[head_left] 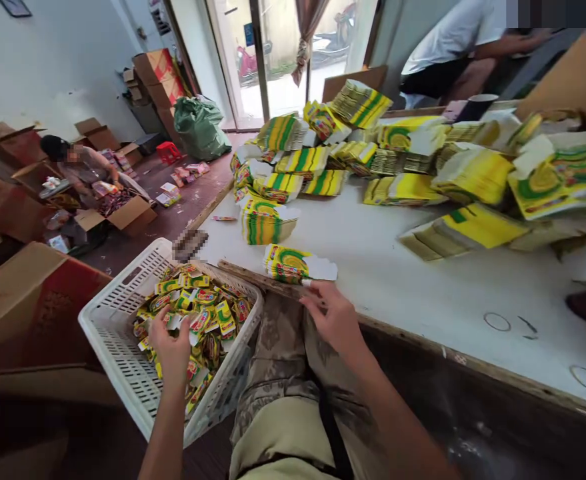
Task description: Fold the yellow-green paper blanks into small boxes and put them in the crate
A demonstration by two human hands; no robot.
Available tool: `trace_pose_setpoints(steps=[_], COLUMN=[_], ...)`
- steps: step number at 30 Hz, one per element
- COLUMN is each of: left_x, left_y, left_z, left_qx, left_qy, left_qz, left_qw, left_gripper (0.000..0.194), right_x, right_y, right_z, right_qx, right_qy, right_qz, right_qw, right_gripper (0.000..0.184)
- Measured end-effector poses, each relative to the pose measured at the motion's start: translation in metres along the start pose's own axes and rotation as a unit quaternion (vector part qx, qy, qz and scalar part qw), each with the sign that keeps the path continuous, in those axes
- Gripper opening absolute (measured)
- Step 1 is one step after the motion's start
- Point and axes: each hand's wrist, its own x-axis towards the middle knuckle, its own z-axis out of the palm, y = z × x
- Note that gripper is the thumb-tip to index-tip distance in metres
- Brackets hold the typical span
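My left hand (171, 345) reaches down into a white plastic basket (123, 347) full of small yellow, green and red packets (207, 313); its fingers curl among them, and what they grip is hidden. My right hand (330, 313) rests at the near edge of the white table (423, 293), fingertips touching a small stack of flat yellow-green cartons (295, 263). The fingers are bent but apart, not wrapped round the stack. My knee in camouflage trousers (277, 360) lies between both hands.
Large heaps of flat yellow-green cartons (413, 160) cover the far half of the table. Cardboard boxes (27, 307) stand at my left. A person (85, 170) sits on the floor sorting packets. Another person in white (453, 40) bends behind the table.
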Motion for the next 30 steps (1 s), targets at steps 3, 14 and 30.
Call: trace_pose_setpoints(steps=[3,14,30], left_x=[-0.012,-0.063,-0.076], left_y=[-0.006,0.04,0.1], left_z=[0.01,0.052,0.073], left_qx=[-0.039,-0.247,-0.489], left_qy=[-0.067,-0.295,-0.143], left_qz=[-0.026,-0.157,-0.229], left_qw=[0.997,0.91,0.83], left_gripper=[0.05,0.047,0.052], right_x=[0.037,0.067,-0.047], right_y=[0.012,0.021,-0.058], right_z=[0.001,0.02,0.066], right_qx=[-0.097,-0.187,0.31], right_qy=[0.035,-0.013,-0.205], right_qz=[-0.004,0.049,0.153], right_qw=[0.995,0.981,0.916], right_gripper=[0.024,0.038,0.044])
